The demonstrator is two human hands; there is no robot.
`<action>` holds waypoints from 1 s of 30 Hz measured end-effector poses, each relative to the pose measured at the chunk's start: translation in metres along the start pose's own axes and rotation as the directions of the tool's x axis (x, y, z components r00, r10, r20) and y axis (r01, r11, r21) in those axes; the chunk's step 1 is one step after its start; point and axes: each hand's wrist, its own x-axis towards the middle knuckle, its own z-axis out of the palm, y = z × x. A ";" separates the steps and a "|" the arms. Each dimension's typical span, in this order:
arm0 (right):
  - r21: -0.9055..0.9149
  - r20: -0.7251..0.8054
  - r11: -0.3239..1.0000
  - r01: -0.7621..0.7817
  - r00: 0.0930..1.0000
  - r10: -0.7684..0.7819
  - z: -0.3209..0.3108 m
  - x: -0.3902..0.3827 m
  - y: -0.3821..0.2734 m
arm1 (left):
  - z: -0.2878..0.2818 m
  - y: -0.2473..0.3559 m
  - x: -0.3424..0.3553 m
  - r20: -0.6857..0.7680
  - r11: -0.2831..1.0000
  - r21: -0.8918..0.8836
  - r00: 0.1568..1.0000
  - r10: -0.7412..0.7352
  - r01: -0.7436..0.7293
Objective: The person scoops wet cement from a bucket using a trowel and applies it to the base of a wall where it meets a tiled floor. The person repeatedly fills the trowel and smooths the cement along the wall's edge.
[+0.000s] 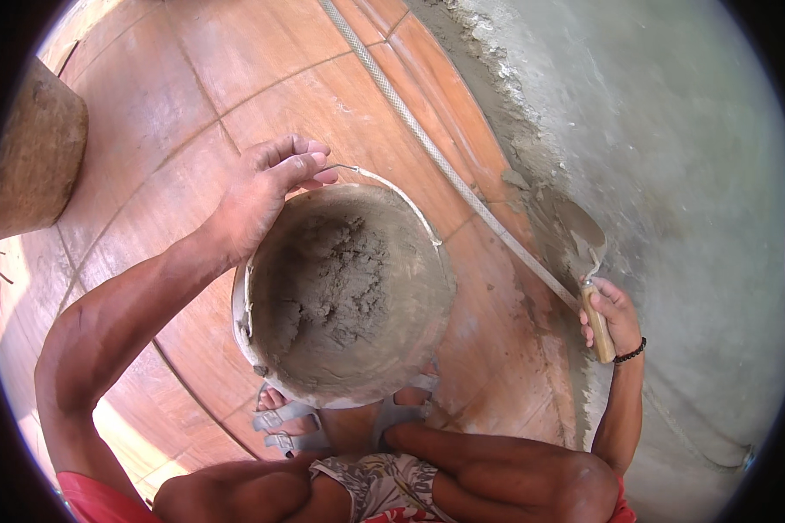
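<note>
My left hand (270, 187) is closed round the thin wire handle of a bucket (427, 288), at its upper left rim. Grey wet mortar (349, 279) lies in the bottom of the bucket, and more is smeared over its inner wall. Over on the right, my right hand (615, 318) grips the wooden handle of a trowel (580, 225). The trowel's blade rests against the mortar strip (545, 209) where the tiles meet the grey wall. Part of the blade is coated in mortar.
A pale braided hose (427, 144) runs diagonally across the orange tiles (270, 105) toward my right hand. The smooth grey wall (689, 174) takes up the right side. A brown rounded container (48, 144) stands at the far left. My sandalled feet are just behind the bucket.
</note>
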 end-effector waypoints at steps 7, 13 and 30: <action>-0.315 0.073 0.948 0.055 0.997 -0.034 0.035 -0.015 -0.002 | -0.003 -0.005 0.001 0.021 0.999 -0.032 1.000 -0.001 0.002; -0.325 0.107 0.935 -0.144 0.976 0.188 0.043 0.042 -0.022 | -0.001 -0.002 0.001 0.002 0.999 -0.049 1.000 -0.016 0.016; -0.461 0.040 0.858 0.228 0.971 -0.236 0.013 -0.046 -0.006 | 0.021 0.046 0.016 0.122 0.782 0.614 0.992 0.041 -0.108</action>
